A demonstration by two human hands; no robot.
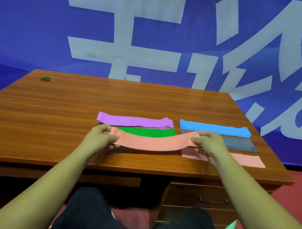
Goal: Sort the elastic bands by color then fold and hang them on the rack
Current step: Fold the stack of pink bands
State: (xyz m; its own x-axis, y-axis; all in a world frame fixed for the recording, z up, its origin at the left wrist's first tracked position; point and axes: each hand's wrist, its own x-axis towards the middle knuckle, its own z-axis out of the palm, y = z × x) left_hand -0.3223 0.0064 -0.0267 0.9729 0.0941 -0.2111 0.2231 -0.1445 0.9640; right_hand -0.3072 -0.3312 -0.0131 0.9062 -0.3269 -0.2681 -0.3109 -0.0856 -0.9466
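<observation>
A salmon-pink elastic band [151, 141] is stretched flat just above the wooden desk [45, 116], held at both ends. My left hand [102, 136] pinches its left end and my right hand [211, 145] pinches its right end. Behind it lie a green band [149, 132] and a folded purple pile [134, 122]. To the right lie a blue pile [215, 128], a grey pile [241, 144] and another pink band [249, 160], partly hidden under my right hand. No rack is in view.
A cable grommet [47, 78] sits at the desk's far left corner. A blue banner with large white characters [121, 28] hangs right behind the desk. Drawers with a handle [211, 200] are under the desk's right side. My knees are below the front edge.
</observation>
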